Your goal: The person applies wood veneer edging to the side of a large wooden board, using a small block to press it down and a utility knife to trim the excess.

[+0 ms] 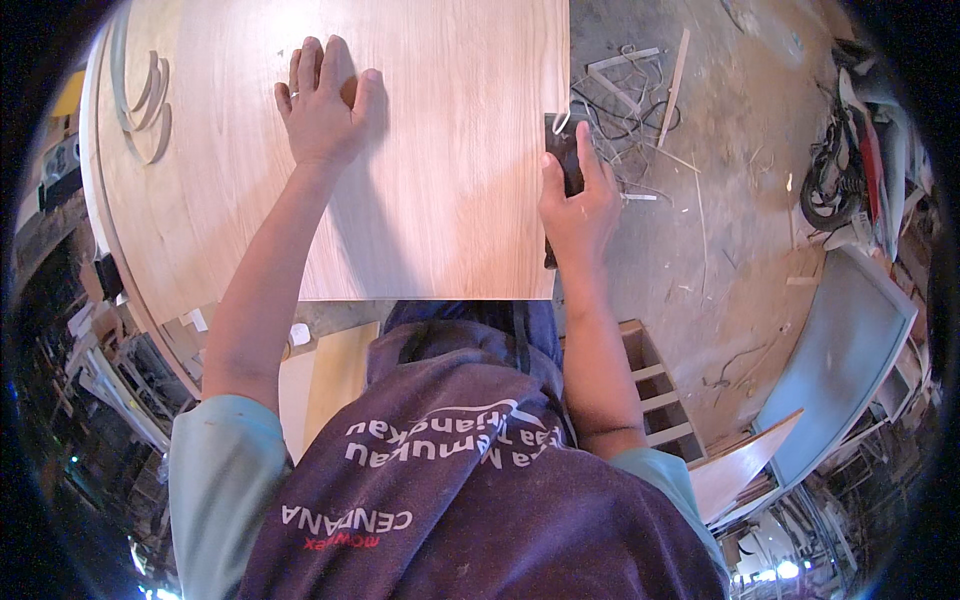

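Observation:
A wide board (450, 110) with a pale wood-grain face lies flat in front of me. My left hand (325, 110) rests on its face toward the left, palm down with the fingers stretched out. At the board's right edge my right hand (583, 205) is closed around a black hand plane (564, 150), thumb on the near side and forefinger along the other. The long, narrow tool stands against the edge, partly hidden by the hand and board. From its far end rises a thin pale curl of shaving or edging strip (562, 122).
Coiled edging strips (150, 110) lie at the board's far left. Thin offcuts and a tangled cable (640, 95) litter the floor to the right. Beyond are a motorbike (835, 170) and a leaning blue-grey panel (840, 350). A slatted wooden frame (655, 390) stands by my right elbow.

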{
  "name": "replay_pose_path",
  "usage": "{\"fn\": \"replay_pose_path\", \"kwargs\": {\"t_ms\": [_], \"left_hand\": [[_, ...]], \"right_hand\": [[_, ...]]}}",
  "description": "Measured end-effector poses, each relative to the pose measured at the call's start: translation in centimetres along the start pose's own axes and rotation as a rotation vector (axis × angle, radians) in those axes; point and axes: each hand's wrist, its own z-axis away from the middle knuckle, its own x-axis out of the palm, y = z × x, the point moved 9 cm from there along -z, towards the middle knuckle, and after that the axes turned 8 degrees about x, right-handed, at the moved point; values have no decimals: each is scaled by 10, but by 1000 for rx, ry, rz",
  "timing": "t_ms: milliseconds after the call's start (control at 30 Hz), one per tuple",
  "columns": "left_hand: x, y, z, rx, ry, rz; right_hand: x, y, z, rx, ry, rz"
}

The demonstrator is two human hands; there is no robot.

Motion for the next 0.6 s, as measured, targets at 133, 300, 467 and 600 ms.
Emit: {"fn": "replay_pose_path", "kwargs": {"t_ms": [133,300,467,600], "left_hand": [[0,-1,-1,2,8,-7],[-2,-1,0,3,10,-9],[-4,0,-1,-30,-15,8],[-3,-1,-2,-33,-26,-20]], "right_hand": [[4,-5,-16,-4,3,15],[12,-8,-40,-12,4,0],[19,-17,-68,11,13,11],[23,-25,-92,-6,37,-4]]}}
